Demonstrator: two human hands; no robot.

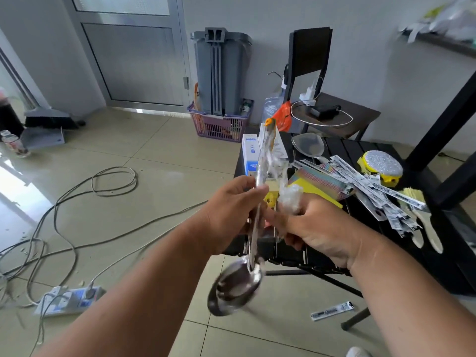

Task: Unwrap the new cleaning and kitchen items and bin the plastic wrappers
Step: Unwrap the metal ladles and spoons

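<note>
Nearest the lens, two bare forearms reach forward over the tiled floor (159,155). Gripped in the left hand (231,210) is the handle of a shiny stainless-steel ladle (235,288), whose bowl hangs low, blurred, below the wrist while the handle rises to an orange-tipped end. Clear crinkled plastic wrapper (277,173) clings round the upper handle, and the right hand (316,228) pinches a bunched part of it just beside the left hand's fingers. Behind the hands stands a black slatted surface (337,148) bearing a round mesh skimmer (307,144), white and blue boxes (250,155), yellow cloths (322,186), black-and-white printed strips (373,184), a yellow scrubber with a silver pad (381,163) and pale-handled brushes (425,225). One more printed strip (332,310) lies on the floor under the surface's edge. Well apart, by the wall, a grey plastic bin (219,70) stands in a purple wire basket (221,124). A white power strip (69,298) with trailing cables lies at the left.
</note>
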